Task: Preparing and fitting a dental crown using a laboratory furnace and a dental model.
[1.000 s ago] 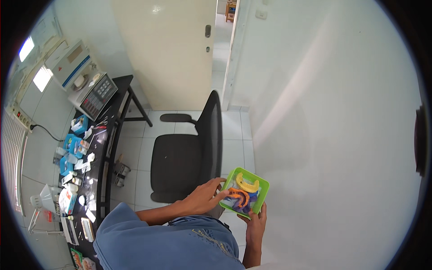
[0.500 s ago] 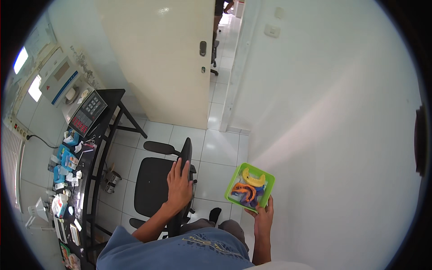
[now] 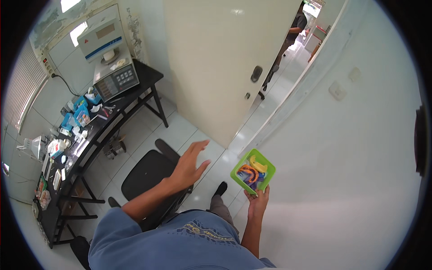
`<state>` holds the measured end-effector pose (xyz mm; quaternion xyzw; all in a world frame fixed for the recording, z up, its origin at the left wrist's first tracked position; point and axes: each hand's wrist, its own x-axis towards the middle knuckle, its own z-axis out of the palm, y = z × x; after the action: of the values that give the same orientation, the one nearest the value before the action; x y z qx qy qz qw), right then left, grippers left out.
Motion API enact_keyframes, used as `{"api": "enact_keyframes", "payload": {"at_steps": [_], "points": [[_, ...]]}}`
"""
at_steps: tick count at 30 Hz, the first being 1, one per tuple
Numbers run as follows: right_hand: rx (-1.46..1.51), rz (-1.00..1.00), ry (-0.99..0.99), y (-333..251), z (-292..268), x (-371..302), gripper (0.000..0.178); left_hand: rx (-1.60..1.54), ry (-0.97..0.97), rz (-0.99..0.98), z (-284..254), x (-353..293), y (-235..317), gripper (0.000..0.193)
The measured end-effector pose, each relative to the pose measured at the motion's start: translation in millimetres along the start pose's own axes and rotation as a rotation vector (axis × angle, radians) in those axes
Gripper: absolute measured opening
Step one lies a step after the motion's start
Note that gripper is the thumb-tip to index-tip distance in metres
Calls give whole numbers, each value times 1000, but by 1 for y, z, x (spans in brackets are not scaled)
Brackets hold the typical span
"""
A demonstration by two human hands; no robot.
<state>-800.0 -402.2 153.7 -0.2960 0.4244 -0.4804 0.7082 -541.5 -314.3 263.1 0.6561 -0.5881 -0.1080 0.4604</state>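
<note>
My right hand (image 3: 257, 204) grips the near edge of a small square green plastic container (image 3: 269, 176), thumb at the rim and fingers underneath. Inside lie a yellow horseshoe-shaped piece (image 3: 258, 164), an orange curved piece (image 3: 246, 169) and some purple and blue ones, which look like dental impression trays. My left hand (image 3: 188, 166) is raised with the fingers stretched and thumb apart, holding nothing. It hovers over the side of a black office chair (image 3: 146, 173), to the left of the container.
A cream door (image 3: 216, 67) stands ajar ahead; a person (image 3: 298, 26) shows through the gap. White wall (image 3: 342, 180) runs close on my right. Along the left wall, a long black table (image 3: 149, 74) bears a boxy machine with a keypad (image 3: 119, 81), blue baskets (image 3: 82, 114) and a lamp (image 3: 35, 146).
My view has swung left, shifting the door and table rightward. My left hand has come away from the chair's backrest, moving rightward. The green container stays in my right hand.
</note>
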Motion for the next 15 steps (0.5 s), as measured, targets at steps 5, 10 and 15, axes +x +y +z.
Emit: {"api": "enact_keyframes", "payload": {"at_steps": [5,10,15], "points": [[-78,49,-54,-43,30,73,59,-106,112,201,48,207,22,60],[-140,93,-108,-62,51,132,52,162,323,156,103,397,9,96],[-203,122,-120,-68,76,179,55,384,573,121,146,475,-33,126]]}}
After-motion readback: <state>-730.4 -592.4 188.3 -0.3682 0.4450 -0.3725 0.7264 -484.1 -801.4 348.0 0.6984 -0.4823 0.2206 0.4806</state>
